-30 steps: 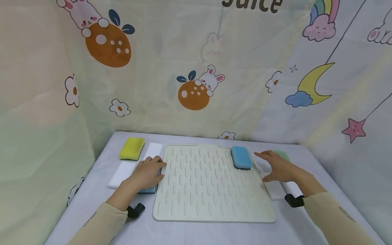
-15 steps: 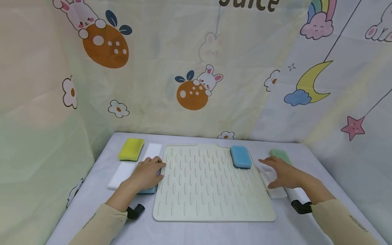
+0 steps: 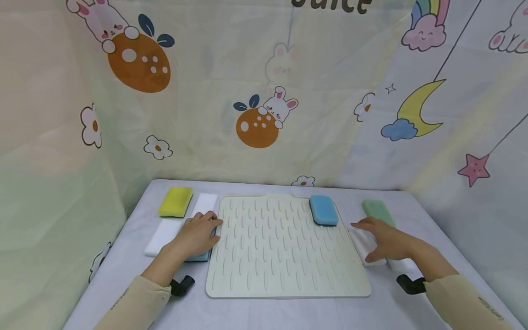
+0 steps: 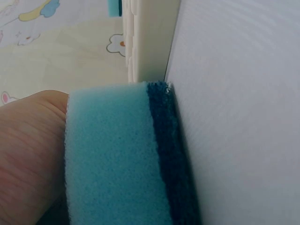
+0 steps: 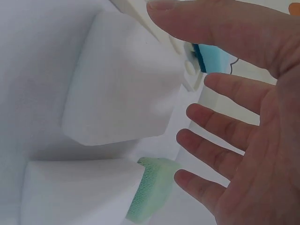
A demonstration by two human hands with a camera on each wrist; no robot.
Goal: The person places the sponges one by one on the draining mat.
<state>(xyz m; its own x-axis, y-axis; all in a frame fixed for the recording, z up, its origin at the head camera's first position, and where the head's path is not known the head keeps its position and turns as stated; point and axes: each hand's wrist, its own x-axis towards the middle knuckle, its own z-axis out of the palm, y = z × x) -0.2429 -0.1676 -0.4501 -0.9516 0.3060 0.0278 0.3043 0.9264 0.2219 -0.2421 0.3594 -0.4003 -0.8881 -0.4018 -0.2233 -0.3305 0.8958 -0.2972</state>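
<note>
pal: what do you see from so far away?

me: on my head camera, a flat, cream-coloured mat with little bumps (image 3: 284, 247) lies in the middle of the white cloth-covered table (image 3: 284, 314).

pal: and the left hand (image 3: 198, 233)?

me: it lies over a light blue sponge with a dark blue rough side (image 4: 112, 154), right by the mat's left edge. the rough side is down. the fingers bend a bit, but i can't tell if they grip anything.

pal: and the right hand (image 3: 385, 238)?

me: its thumb and fingers are spread apart, and it holds nothing. it is near a smooth, thick white block (image 5: 126, 79), just beside the mat's right edge. next to that is a second white block (image 5: 79, 192), with a pale green sponge (image 3: 377, 210) behind.

pal: anything else?

me: a bright blue sponge with a dark bottom (image 3: 323, 210) sits on the mat's far right corner. at the far left i see a yellow sponge with a dark bottom (image 3: 175, 201), and a flat white piece (image 3: 205, 204) beside it.
</note>
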